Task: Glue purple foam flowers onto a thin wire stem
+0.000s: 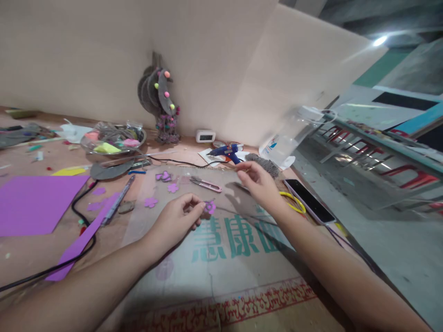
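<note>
The pink-handled metal thread snips (pixel 206 184) lie on the pinkish desk (pixel 27 251). Just on their near side, the left hand (pixel 185 212) pinches the edge of a small purple flower with grey cord (pixel 209 206) between thumb and fingers. Right of the snips, the right hand (pixel 258 182) is raised, fingers bent; whether it grips anything I cannot tell. Beyond them sits a blue pistol-shaped glue gun (pixel 226 151).

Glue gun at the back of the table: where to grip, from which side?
Likely the handle, approached from the near right with the right hand. The glue gun points its nozzle left, while the handle slants toward that hand, so this keeps fingers off the tip.
</note>
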Demonstrator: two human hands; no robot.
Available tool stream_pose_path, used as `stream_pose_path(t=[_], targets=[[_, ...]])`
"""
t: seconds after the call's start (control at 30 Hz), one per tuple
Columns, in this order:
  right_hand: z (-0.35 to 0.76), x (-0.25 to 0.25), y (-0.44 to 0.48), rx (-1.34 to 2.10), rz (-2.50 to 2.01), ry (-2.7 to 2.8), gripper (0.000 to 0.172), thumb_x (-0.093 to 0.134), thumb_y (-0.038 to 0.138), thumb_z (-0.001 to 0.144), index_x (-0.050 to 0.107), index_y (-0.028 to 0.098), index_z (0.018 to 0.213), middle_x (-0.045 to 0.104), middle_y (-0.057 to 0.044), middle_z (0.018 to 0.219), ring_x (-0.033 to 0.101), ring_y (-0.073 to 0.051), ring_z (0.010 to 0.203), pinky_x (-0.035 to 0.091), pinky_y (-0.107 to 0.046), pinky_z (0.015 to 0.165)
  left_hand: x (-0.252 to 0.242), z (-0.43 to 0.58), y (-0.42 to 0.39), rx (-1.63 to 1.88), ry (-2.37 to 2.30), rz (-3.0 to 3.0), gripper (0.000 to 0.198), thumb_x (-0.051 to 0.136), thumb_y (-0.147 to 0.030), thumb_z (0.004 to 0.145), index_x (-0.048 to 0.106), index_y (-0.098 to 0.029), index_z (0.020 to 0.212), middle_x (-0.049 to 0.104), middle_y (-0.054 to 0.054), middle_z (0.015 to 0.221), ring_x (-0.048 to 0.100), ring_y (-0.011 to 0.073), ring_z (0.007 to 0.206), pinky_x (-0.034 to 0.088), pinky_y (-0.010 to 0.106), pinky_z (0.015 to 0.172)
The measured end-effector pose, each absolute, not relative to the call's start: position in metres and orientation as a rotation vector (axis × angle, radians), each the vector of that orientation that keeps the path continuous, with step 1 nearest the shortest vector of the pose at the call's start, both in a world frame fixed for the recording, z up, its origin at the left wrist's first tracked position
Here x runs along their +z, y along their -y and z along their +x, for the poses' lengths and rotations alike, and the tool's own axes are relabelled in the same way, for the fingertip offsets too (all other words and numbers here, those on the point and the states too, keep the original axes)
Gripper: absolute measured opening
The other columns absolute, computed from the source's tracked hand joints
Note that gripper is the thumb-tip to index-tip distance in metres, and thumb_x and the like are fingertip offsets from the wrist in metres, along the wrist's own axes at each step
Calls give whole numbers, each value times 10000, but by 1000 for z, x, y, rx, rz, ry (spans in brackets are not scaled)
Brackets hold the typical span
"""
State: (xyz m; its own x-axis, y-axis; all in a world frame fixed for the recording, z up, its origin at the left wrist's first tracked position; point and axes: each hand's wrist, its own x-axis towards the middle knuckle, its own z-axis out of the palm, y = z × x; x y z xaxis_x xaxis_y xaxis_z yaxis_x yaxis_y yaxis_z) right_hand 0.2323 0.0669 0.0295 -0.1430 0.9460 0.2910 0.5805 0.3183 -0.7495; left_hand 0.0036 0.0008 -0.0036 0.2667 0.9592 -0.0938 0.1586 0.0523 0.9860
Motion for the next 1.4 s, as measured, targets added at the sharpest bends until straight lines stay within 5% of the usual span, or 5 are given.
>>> stream_pose_path(t=[0.2,0.53,0.87,1.0,1.4], targets=[[205,27,-16,1341,-1092,1902,481,495,279,891,380,294,1357,484,-81,1338,544,-65,633,500,-259,631,-1,3,2,878,-1162,1478,218,513,-384,855,578,-180,814,629,-1,673,558,116,571,441,226,548],[192,12,2,811,-1271,2041,226,524,211,877,571,214,1098,589,15,711,553,-122,640,442,-259,638,-1,1,2,880,-1222,1507,177,514,-338,852,580,-186,792,594,-20,657,560,116,596,438,228,573],[191,9,-5,1240,-1152,1694,583,639,257,785,351,289,1291,505,-83,1274,486,-51,531,461,-231,502,3,2,3,883,-1234,1521,164,508,-321,855,572,-185,790,595,-25,633,561,107,563,440,220,558],[186,9,-5,1551,-1147,1524,524,584,232,801,362,266,1275,570,26,836,466,-55,453,428,-205,440,3,2,3,904,-1227,1524,179,513,-335,851,573,-182,782,597,-21,632,560,110,549,445,226,551],[190,11,6,579,-1201,2096,161,527,207,879,614,223,1014,665,-27,840,593,-135,697,476,-265,676,0,1,3,901,-1227,1536,180,509,-345,857,579,-187,806,595,-23,633,566,120,570,435,237,570]])
